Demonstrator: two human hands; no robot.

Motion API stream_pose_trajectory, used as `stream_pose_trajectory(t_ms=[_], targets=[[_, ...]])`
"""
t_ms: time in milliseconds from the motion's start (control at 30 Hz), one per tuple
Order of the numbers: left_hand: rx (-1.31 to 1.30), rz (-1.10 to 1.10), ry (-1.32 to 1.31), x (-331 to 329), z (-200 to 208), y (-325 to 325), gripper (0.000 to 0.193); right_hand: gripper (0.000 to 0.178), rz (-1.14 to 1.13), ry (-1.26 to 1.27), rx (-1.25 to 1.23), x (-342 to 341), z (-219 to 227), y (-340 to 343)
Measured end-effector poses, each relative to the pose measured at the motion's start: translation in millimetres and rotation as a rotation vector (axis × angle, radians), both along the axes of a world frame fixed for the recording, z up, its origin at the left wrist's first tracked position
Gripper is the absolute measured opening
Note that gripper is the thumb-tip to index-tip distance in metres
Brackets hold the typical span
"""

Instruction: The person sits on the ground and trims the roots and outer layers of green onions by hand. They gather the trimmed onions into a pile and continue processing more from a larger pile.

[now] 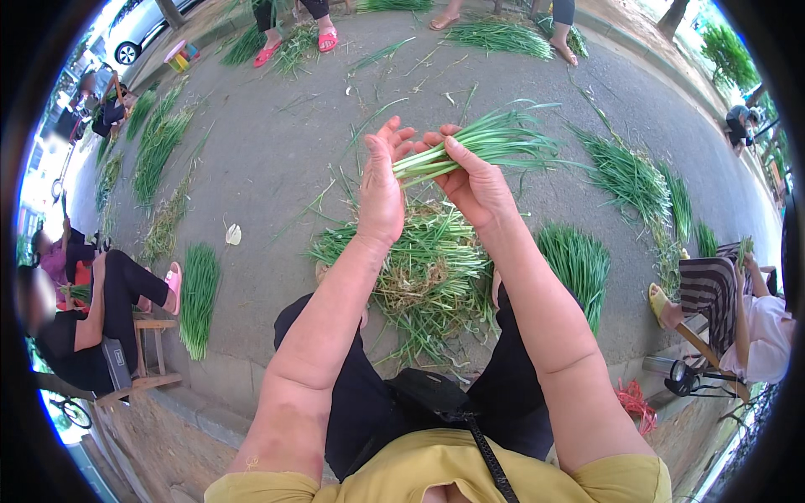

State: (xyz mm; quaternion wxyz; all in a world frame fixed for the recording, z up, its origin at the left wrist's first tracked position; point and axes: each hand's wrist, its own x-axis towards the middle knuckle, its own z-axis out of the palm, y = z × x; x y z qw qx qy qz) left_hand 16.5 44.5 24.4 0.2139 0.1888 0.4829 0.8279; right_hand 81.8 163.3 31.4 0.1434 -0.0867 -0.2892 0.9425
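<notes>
In front of me, above the pavement, my right hand [478,186] grips a bunch of green chives [499,142], its thumb laid across the stems. The leafy tips fan out to the right and the pale stem ends point left. Against or close beside those ends is my left hand [382,186], palm turned toward them, fingers stretched and apart; whether it touches them I cannot tell. Between my feet, below both hands, lies a loose heap of chives [432,277] mixed with dry brown scraps.
Neat rows of chives lie to my right [577,267] and left [199,300]. More chives [625,172] are spread farther right. Seated people flank me on stools, one with a pink sandal [173,287]. Red ties [636,406] lie at lower right. Other people's feet show at the far side.
</notes>
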Motion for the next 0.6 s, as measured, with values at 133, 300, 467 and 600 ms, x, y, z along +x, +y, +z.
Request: stream_pose_trajectory(t_ms=[133, 300, 467, 600], targets=[[-0.23, 0.267, 0.428, -1, 2, 1, 0.068, 0.027, 0.001, 0.006, 0.017, -1, -1, -1], [-0.482, 0.491, 1.312, -11, 24, -16, 0.031, 0.025, -0.047, -0.021, 0.032, 2, 3, 10], [-0.671, 0.542, 1.581, -9, 14, -16, 0.018, 0.02, -0.043, -0.034, 0.116, 0, -3, 13], [-0.704, 0.55, 1.663, -6, 14, -16, 0.017, 0.015, -0.029, -0.05, 0.106, 2, -4, 14]])
